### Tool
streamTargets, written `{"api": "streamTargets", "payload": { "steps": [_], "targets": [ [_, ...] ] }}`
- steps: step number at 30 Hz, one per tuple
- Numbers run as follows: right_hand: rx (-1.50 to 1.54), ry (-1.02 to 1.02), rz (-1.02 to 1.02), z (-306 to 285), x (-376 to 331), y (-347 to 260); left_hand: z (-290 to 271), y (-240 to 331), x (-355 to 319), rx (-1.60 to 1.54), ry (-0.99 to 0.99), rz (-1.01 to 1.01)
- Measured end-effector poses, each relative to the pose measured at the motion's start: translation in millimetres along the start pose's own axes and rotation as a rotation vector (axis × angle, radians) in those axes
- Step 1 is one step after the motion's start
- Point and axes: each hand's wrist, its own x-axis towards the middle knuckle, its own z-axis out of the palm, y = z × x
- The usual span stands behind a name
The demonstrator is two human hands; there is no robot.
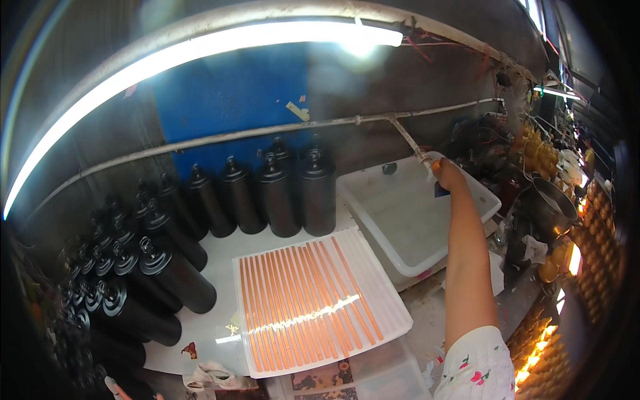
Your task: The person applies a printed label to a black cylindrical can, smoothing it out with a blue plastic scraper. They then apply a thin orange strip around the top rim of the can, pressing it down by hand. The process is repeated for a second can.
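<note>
While the long fluorescent tube (200, 50) glares along the top of the dark wall, the work surface below shows what stands finished and what does not. Rows of tall black cylindrical bottles with capped necks (267, 193) crowd the white bench top (220, 247) at the back and left, upright behind and lying stacked at the left. In front sits a white ridged plastic tray (387, 307), its grooves filled with thin orange-copper rods (307, 300) laid side by side — the left and middle grooves look full, the right-hand grooves bare, so I judge the filling partly done. Beside it the white rectangular plastic tub (407, 213) holds only shallow liquid, as far as can be seen.

The right hand (448, 175) is stretched far forward, arm nearly straight, over the tub's far corner, closed round the end of a thin grey pipe fitting (417, 150) that drops from the wall pipe — a tap, I would judge. Only fingertips of the left hand (117, 390) show at the lower edge; its grip cannot be told.
</note>
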Motion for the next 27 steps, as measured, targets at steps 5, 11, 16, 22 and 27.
{"api": "streamTargets", "payload": {
  "steps": [5,11,16,22,27],
  "targets": [
    [-0.009,0.157,-0.017,52,33,3,4,-8,-5,0.043,-0.088,0.004],
    [-0.313,0.109,-0.156,107,85,63,4,-5,-6,0.08,-0.236,0.063],
    [-0.094,0.112,-0.068,77,140,101,5,-23,-16,0.039,-0.133,0.099],
    [0.32,0.092,-0.167,98,72,96,-18,-36,-30,-0.707,-0.185,-0.846],
    [0.019,-0.436,-0.455,86,69,178,15,-27,-42,-1.505,-0.168,-1.198]
  ]
}}
